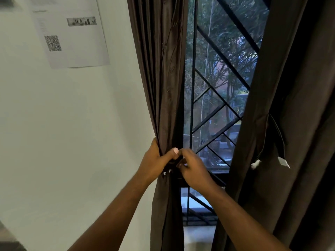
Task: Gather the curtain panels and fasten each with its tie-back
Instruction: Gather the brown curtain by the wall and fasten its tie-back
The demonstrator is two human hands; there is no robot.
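1. The left curtain panel (159,78) is dark brown. It hangs beside the white wall (72,124) and is bunched into a thin bundle at its middle.
2. My left hand (156,161) is wrapped around that bundle from the wall side. It squeezes the cloth tight, and my thumb lies across the front.
3. My right hand (192,169) comes in from the window side. Its fingers are bent and pinch something dark right at the bundle, touching my left thumb. I think it is the tie-back (174,163), but only a small dark bit shows between my hands.
4. Both my arms reach up and forward, and my hands meet at the same spot on the curtain.
5. The right curtain panel (290,124) hangs loose, well apart from my hands. Its own tie-back strap (276,140) dangles on it, with small white ends at the bottom.
6. Between the two panels is the window (217,87) with black slanted bars. Trees show outside.
7. A sheet of paper (72,33) is stuck on the wall up high. It has a square code and a small grey picture. The writing is too blurry to read.
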